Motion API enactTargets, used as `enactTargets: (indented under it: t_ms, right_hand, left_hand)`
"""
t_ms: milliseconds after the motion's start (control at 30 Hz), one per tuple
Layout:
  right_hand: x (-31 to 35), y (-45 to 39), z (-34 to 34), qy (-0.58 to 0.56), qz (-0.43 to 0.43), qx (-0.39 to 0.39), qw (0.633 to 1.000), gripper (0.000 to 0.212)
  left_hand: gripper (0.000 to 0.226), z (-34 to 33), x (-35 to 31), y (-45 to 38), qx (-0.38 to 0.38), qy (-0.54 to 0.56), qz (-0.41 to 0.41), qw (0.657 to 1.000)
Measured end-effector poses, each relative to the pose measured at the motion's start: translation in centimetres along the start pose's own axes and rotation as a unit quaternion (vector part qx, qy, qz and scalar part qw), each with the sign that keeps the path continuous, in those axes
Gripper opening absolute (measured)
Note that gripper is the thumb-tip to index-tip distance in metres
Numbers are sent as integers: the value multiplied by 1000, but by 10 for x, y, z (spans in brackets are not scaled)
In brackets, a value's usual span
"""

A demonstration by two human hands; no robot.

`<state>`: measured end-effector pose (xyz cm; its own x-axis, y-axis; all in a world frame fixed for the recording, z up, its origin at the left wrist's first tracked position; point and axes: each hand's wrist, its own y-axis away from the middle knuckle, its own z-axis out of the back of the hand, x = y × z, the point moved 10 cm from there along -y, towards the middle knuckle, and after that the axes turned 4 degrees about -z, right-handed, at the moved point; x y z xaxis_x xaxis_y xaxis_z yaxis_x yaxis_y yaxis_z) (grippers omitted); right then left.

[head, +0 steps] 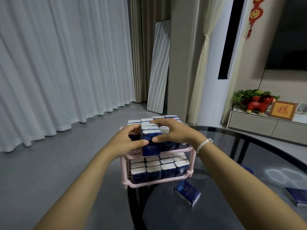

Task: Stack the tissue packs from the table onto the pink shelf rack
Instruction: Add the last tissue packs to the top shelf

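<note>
A pink two-tier shelf rack (pixel 191 149) stands at the near left edge of a dark glass table (pixel 232 188). Both tiers hold several upright blue-and-white tissue packs. Both my hands are at the top tier's front left. My left hand (pixel 127 140) and my right hand (pixel 172 131) grip a row of blue tissue packs (pixel 151 143) from either side, thumbs on the front pack. One loose tissue pack (pixel 187 193) lies on the table in front of the rack. Another tissue pack (pixel 297 196) lies at the right edge.
White curtains and a leaning mirror (pixel 159 67) stand beyond the table. A low cabinet (pixel 265 125) at the right carries a red toy figure, plants and a framed picture. Grey floor lies to the left of the table.
</note>
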<state>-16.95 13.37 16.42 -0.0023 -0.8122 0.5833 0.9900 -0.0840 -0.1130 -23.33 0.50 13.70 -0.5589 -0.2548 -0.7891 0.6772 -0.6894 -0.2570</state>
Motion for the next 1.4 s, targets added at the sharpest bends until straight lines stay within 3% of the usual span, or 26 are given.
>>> enactTargets:
  t_ms: [633,767,900,1000,1200,1333,1400]
  right_hand:
    - [-7,-24,-15,197,-21,-27,980,67]
    - [-10,-22,-23,255,-15,-7,967,70]
    - [-12,-16,-25,239,-16,20,971,68]
    - [-13,-10,-27,256,-5,-10,967,53]
    - [-11,-5,-28,278,-1,-42,960,51]
    - [-7,21,-6,184,23,-157,970,48]
    - [-11,45,7,122,34,-243,962,40]
  left_hand:
    - [64,-23,11,-23,6,-147,3,989]
    - [74,-33,19,-17,31,-121,33,992]
    - [85,-30,21,-15,18,-129,26,991]
    - [73,-33,21,-12,34,-187,22,982]
    - [77,-35,23,-13,57,-215,33,974]
    - [81,-26,12,1,-36,-178,-1,983]
    - [66,-22,-8,16,-124,-179,-63,974]
